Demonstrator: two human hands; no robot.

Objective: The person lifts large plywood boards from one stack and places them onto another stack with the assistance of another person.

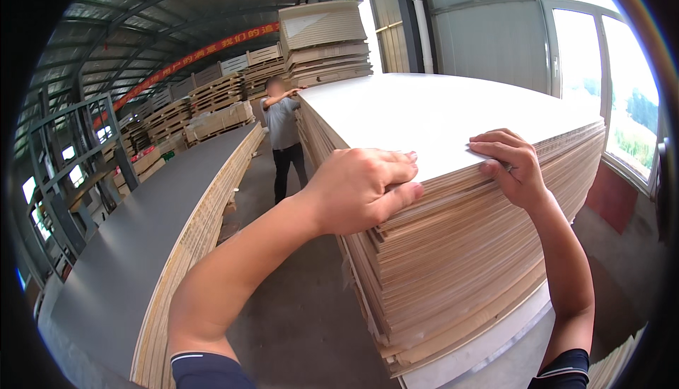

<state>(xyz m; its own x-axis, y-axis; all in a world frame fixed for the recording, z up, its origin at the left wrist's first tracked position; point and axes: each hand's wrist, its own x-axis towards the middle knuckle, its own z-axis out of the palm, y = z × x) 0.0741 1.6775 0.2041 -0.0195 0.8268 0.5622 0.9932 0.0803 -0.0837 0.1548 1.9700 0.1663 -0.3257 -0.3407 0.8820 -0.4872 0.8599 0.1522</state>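
Note:
A large white panel (pixel 438 113) lies on top of a tall stack of thin wooden boards (pixel 453 269), its near edge facing me. At the near left corner, my left hand (pixel 357 189) is closed on that edge, fingers together over the top and thumb against the front. Farther right, my right hand (pixel 515 166) pinches the same edge, with fingertips on the white surface and thumb below. At the far left end of the stack stands another person (pixel 284 124), arms reaching to the panel's edge.
To the left is a second stack topped by a dark grey board (pixel 141 233). A narrow strip of floor (pixel 297 304) runs between the stacks. Behind stand piles of boards (pixel 325 42) and pallets. A grey wall (pixel 488 42) and window (pixel 629 92) are on the right.

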